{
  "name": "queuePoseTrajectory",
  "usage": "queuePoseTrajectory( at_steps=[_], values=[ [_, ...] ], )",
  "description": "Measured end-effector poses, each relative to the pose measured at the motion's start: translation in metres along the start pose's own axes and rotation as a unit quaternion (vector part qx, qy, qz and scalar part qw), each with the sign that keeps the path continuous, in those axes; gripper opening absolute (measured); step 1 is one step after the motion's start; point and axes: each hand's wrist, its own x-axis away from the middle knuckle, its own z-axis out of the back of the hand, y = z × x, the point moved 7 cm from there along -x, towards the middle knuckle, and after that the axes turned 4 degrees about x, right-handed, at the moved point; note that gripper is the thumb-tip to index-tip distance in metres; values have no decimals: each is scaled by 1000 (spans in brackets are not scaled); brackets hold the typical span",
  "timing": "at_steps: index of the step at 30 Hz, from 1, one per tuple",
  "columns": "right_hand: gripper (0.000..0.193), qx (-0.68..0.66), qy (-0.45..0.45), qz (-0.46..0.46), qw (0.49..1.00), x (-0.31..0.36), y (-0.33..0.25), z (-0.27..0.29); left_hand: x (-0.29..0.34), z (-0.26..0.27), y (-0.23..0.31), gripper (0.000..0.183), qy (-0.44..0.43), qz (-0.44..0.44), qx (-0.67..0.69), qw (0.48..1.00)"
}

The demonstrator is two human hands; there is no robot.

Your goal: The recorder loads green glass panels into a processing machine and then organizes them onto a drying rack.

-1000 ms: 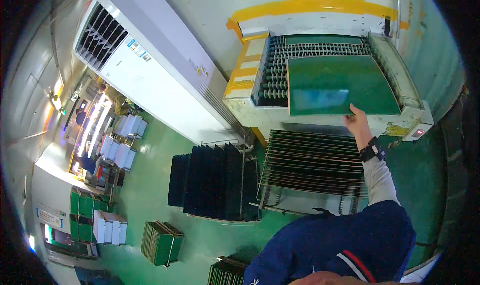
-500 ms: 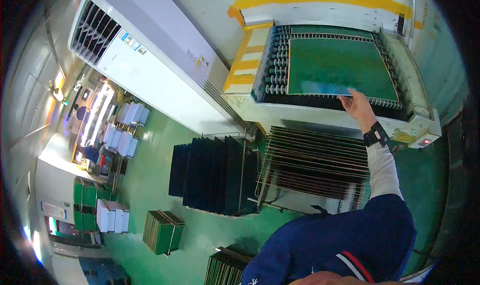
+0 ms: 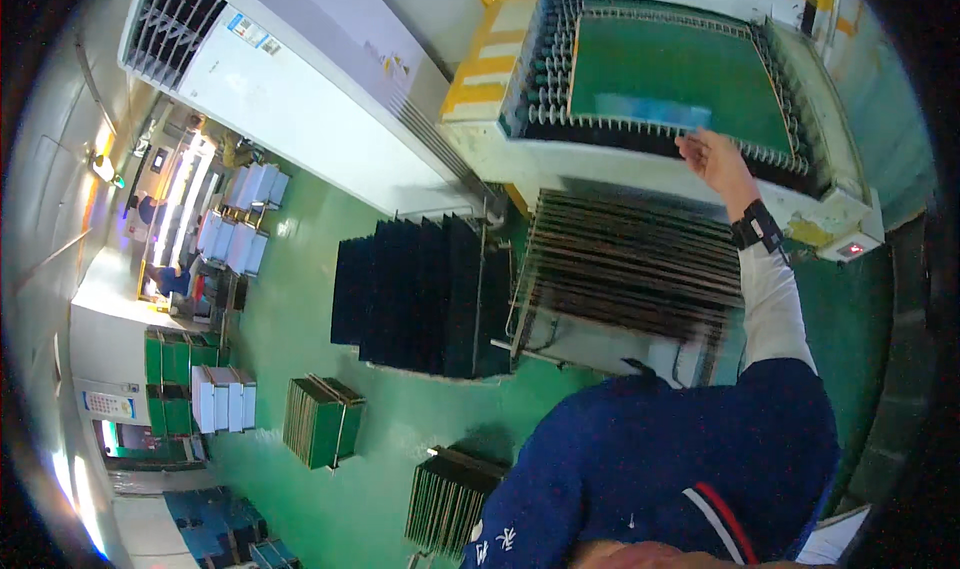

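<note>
My right hand (image 3: 716, 164) reaches up from the lower right, with a dark band around the wrist and a white sleeve on the forearm. Its bent fingers and thumb close at the near edge of a green rectangular panel (image 3: 670, 74). Hidden fingertips leave the exact contact unclear. The panel lies on rows of ridged rollers (image 3: 549, 94) in the bed of a white machine (image 3: 620, 159), and a pale sheen crosses its near part. My left hand is out of view.
Below the machine stands a rack of dark panels (image 3: 630, 259); left of it is another rack of black panels (image 3: 420, 299). Smaller stacks of green panels (image 3: 322, 424) stand on the green floor. A tall white air conditioner (image 3: 290, 99) leans across the upper left of view.
The view has shifted, so the machine and racks sit higher in the picture. My right hand stays at the panel's near edge, its fingers slightly more curled.
</note>
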Motion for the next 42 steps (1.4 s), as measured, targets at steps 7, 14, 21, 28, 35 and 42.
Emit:
queuePoseTrajectory(
  at_steps=[7, 14, 21, 28, 35, 42],
  values=[
    [25, 137, 25, 10, 990, 88, 32, -21, 30, -3, -55, 71, -132, 67, 39, 988],
    [25, 404, -85, -14, 911, 197, 121, -64, 40, -1, -77, 73, -179, 82, 62, 979],
    [23, 584, -134, 152, 786, 263, 177, -95, 43, 1, -99, 75, -203, 86, 77, 972],
    [36, 732, -116, 233, 630, 293, 192, -102, 51, -5, -118, 77, -224, 96, 94, 965],
    [41, 765, -93, 318, 551, 329, 213, -109, 58, -14, -126, 80, -235, 83, 133, 959],
    [39, 724, -86, 283, 623, 325, 215, -108, 64, -2, -133, 79, -234, 63, 42, 969]
  ],
)
